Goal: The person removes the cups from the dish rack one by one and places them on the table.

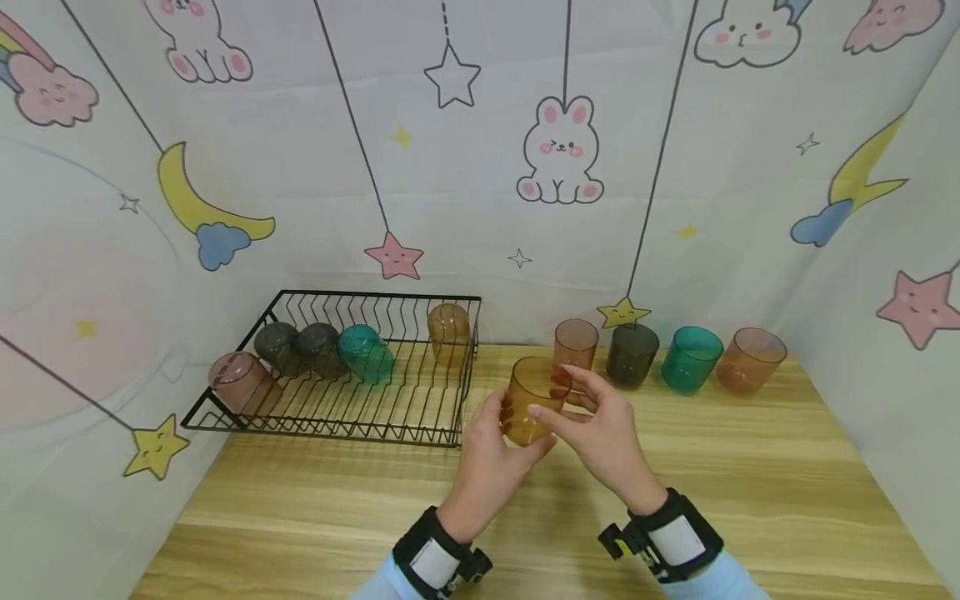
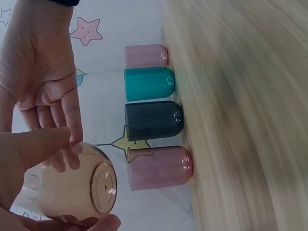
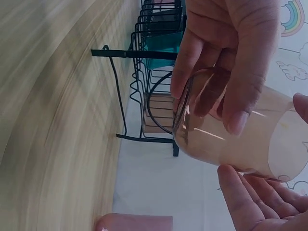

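An amber see-through cup [image 1: 534, 408] is held up over the wooden table between both hands, its mouth upward and slightly tilted. My left hand [image 1: 491, 450] grips the lower body from the left, and its thumb and fingers wrap the cup near the base in the left wrist view. From the other side, my right hand [image 1: 603, 429] holds the cup nearer the rim, thumb in front and fingers behind. The right wrist view shows the cup [image 3: 226, 134] with left-hand fingers around its base end and right-hand fingers below its side.
Left of the hands stands a black wire rack [image 1: 322, 435] bearing several upside-down or leaning cups. Along the wall at right stand a pink cup [image 1: 576, 343], a dark grey cup [image 1: 632, 358], a teal cup [image 1: 692, 362] and another pink cup [image 1: 750, 362].
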{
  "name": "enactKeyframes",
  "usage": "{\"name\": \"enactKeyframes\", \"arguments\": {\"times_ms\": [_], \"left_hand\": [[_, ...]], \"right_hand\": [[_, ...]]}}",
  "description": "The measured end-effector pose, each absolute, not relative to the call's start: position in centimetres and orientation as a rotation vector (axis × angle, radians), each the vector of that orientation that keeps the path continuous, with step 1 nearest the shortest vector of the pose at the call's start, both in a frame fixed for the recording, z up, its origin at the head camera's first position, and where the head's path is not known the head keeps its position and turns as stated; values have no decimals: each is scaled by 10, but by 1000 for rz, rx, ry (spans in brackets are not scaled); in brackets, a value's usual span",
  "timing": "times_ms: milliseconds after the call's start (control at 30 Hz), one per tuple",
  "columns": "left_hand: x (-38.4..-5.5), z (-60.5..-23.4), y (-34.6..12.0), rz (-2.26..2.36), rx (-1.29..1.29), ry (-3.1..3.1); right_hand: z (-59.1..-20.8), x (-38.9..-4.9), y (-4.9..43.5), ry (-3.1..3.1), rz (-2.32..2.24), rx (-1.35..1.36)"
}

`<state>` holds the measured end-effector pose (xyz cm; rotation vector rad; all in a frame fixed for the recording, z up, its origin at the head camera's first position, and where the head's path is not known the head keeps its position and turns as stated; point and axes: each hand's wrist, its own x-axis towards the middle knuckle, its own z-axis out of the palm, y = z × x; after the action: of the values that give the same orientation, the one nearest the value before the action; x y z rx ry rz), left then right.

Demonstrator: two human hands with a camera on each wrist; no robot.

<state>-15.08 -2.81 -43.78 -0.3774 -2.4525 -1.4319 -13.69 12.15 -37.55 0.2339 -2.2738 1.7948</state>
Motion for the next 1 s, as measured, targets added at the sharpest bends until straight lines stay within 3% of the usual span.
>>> {"name": "enactKeyframes", "arguments": {"times_ms": [367,1000], "left_hand": [[-143,-436,-45,-1325,-338,-2569],[-131,-433,-58,-1112,-552,-2575]], "right_hand": [[-424,-196,109,-2186,1684,195],[-479,-270,83,-2243,1409,97]]}}
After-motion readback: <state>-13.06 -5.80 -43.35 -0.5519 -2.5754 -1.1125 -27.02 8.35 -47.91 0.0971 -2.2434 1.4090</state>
